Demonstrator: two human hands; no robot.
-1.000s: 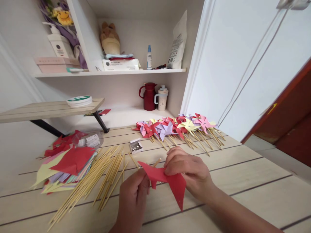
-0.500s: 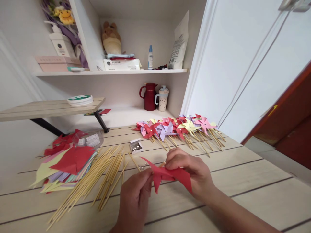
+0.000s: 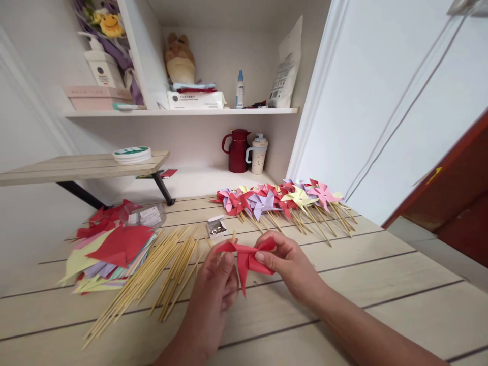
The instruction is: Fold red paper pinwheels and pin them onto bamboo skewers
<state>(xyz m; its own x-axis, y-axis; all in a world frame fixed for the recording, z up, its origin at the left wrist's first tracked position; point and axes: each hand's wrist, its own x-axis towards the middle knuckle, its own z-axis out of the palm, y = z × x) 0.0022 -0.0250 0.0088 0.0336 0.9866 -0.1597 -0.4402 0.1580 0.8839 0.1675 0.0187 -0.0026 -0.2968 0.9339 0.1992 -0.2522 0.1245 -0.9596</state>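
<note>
A red paper pinwheel point(image 3: 247, 256) is held over the table between both hands, its blades folded in toward the middle and one point hanging down. My left hand point(image 3: 215, 284) is closed on its left side, thumb on top. My right hand point(image 3: 287, 262) pinches the right side, with the thumb across the folded paper near the centre. A small clear bead-like piece point(image 3: 255, 282) lies on the table just below the pinwheel. Behind the hands stands a small open white box point(image 3: 216, 226) with shiny metal pins in it.
Wooden sticks point(image 3: 141, 284) lie left of my hands, beside a pile of coloured paper point(image 3: 120, 246). Finished pinwheels on sticks point(image 3: 263, 202) are heaped at the back right. A raised wooden shelf point(image 3: 87, 168) stands back left; a red jug point(image 3: 239, 151) and a cup point(image 3: 259, 155) stand behind.
The red pinwheel has been turned and its blades are gathered more toward the middle. My right hand's thumb has come round to its front. The view has shifted slightly.
</note>
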